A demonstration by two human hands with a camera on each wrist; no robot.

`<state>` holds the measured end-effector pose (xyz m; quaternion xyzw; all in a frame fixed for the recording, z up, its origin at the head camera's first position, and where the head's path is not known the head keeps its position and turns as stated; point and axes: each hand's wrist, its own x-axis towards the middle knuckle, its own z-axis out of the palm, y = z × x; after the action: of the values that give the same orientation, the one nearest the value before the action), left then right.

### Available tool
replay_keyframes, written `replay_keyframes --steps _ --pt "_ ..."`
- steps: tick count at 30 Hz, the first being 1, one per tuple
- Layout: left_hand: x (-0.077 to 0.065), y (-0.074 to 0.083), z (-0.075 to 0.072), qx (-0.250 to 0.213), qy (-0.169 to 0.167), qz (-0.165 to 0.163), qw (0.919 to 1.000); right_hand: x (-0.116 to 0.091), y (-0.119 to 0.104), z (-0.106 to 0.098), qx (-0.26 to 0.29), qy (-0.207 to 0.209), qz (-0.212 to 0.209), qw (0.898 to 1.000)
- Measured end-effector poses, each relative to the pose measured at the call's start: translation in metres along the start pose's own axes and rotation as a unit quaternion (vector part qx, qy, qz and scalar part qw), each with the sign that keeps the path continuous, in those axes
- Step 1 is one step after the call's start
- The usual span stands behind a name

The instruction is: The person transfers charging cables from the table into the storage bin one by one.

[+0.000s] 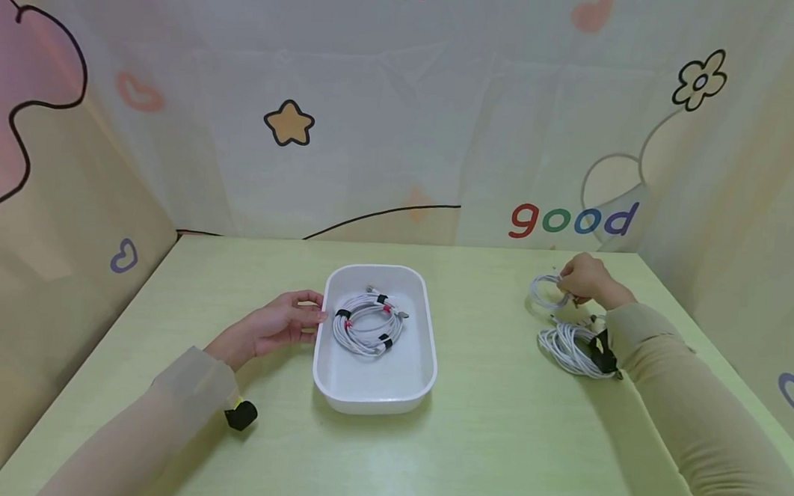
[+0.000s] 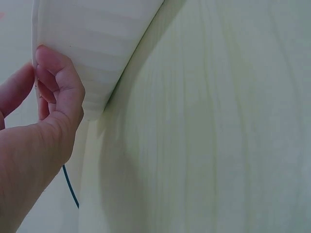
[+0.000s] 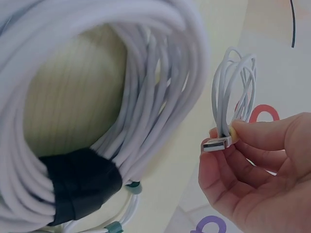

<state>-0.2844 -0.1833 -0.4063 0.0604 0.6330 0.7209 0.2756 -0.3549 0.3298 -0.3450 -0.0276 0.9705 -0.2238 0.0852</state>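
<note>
My right hand (image 1: 587, 279) pinches a small coiled white USB cable (image 1: 544, 292) at the back right of the table. In the right wrist view, thumb and fingers grip this coil low down, beside its metal plug (image 3: 217, 144). Just in front of that hand lies a thicker white cable coil (image 1: 567, 348) bound with a black wrap (image 3: 85, 187). The left hand (image 1: 285, 323) holds the left rim of a white plastic tub (image 1: 376, 397), thumb on the rim and fingers against the outer wall. Inside the tub rest coiled white cables (image 1: 366, 325) with black and red ties.
The pale green table (image 1: 487, 447) runs back to a printed curtain (image 1: 389, 150) with a star, a flower and the word "good". A small black block (image 1: 241, 416) shows at the left cuff. Curtains also stand along both sides.
</note>
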Motion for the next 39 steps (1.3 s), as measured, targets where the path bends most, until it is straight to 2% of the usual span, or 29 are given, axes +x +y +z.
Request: replay_keyframes --steps 12,21,29,39 --pt "0.002 -0.003 -0.001 0.007 0.002 0.001 1.0000 0.000 -0.022 0.005 0.004 -0.021 -0.009 1.000" --pt "0.001 -0.003 -0.001 -0.002 -0.001 0.001 1.0000 0.001 -0.036 0.010 0.002 -0.009 -0.030 1.000" --pt "0.001 -0.001 0.001 -0.008 0.003 -0.001 1.0000 0.002 -0.051 0.011 0.006 -0.022 -0.039 0.999" --pt "0.000 -0.001 0.001 -0.003 0.002 -0.001 1.0000 0.002 -0.067 0.015 0.012 -0.019 -0.066 0.998"
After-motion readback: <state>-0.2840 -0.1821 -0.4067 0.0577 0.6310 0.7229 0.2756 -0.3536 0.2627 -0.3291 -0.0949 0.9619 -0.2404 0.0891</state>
